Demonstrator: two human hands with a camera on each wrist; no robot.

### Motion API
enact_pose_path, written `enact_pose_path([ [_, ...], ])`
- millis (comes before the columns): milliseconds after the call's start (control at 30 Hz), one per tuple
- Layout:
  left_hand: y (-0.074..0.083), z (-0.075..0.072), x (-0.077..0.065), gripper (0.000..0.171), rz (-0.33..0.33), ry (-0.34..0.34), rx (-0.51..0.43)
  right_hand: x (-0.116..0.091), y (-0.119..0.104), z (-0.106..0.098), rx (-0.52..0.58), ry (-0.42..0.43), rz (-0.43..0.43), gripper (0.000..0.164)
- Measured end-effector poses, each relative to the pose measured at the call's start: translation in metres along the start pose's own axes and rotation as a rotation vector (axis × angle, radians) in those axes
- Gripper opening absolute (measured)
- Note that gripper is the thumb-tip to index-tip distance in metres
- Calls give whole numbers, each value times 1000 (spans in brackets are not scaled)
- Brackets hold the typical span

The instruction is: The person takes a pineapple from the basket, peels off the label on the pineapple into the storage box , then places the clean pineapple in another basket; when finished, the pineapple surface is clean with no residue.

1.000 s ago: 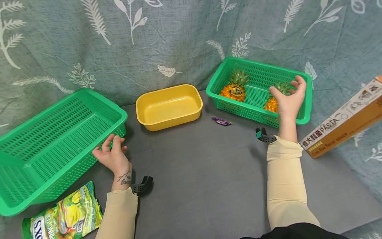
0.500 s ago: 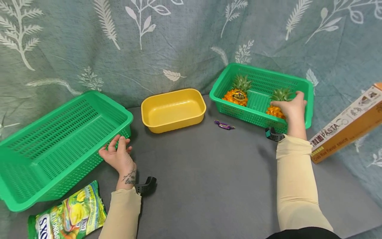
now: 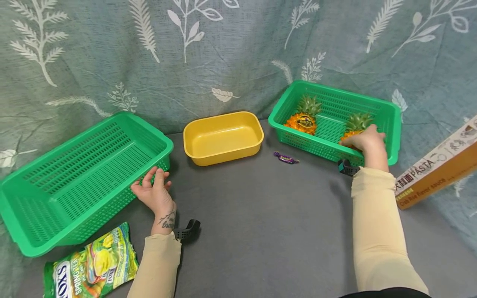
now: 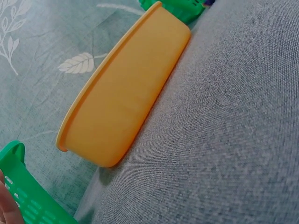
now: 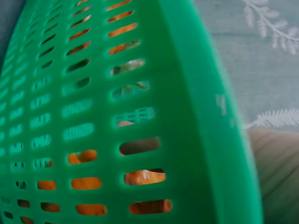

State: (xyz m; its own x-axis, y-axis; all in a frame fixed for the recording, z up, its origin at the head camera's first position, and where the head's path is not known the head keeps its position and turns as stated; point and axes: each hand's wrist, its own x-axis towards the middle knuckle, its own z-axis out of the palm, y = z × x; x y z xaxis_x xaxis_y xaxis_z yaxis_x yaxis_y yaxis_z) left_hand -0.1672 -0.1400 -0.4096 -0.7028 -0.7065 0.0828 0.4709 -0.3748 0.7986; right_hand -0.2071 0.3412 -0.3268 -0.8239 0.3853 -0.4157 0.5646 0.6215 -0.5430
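In the head view, my right hand (image 3: 369, 142) reaches down into the right green basket (image 3: 320, 145) and grips the body of a small pineapple (image 3: 359, 122). Its leafy crown shows beyond the hand; the hand hides much of the orange body. Through the basket wall's slots in the right wrist view, bits of the orange pineapple (image 5: 86, 183) show. A second pineapple (image 3: 302, 122) with a dark label lies at the basket's left end. My left hand (image 3: 154, 192) has loosely bent fingers right at the near rim of the larger left green basket (image 3: 93, 196) and holds nothing.
A yellow tub (image 3: 223, 155) stands between the baskets. A purple-wrapped candy (image 3: 286, 158) lies before the right basket. The tall pasta box (image 3: 436, 174) leans at the right. A Fox's candy bag (image 3: 98, 265) lies at front left. Patterned cloth (image 3: 242, 54) hangs behind.
My right hand has lowered into the right basket, from above the pineapple to around its body. The left hand stays by the left basket's rim. The head view has shifted slightly.
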Motion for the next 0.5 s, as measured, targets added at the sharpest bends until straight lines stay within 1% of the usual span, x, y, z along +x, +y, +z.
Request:
enact_pose_path([
  [100, 0, 0, -1, 44, -1, -3, 9, 2, 0, 0, -74, -32, -11, 119],
  [167, -1, 0, -1, 43, 0, -2, 19, 3, 0, -1, -97, -43, -16, 119],
  [300, 0, -1, 0, 42, 6, 4, 29, 4, -2, 0, -63, -36, 4, 119],
  [500, 1, 0, 1, 42, -1, 8, 29, 3, -1, 0, 9, 10, 46, 120],
])
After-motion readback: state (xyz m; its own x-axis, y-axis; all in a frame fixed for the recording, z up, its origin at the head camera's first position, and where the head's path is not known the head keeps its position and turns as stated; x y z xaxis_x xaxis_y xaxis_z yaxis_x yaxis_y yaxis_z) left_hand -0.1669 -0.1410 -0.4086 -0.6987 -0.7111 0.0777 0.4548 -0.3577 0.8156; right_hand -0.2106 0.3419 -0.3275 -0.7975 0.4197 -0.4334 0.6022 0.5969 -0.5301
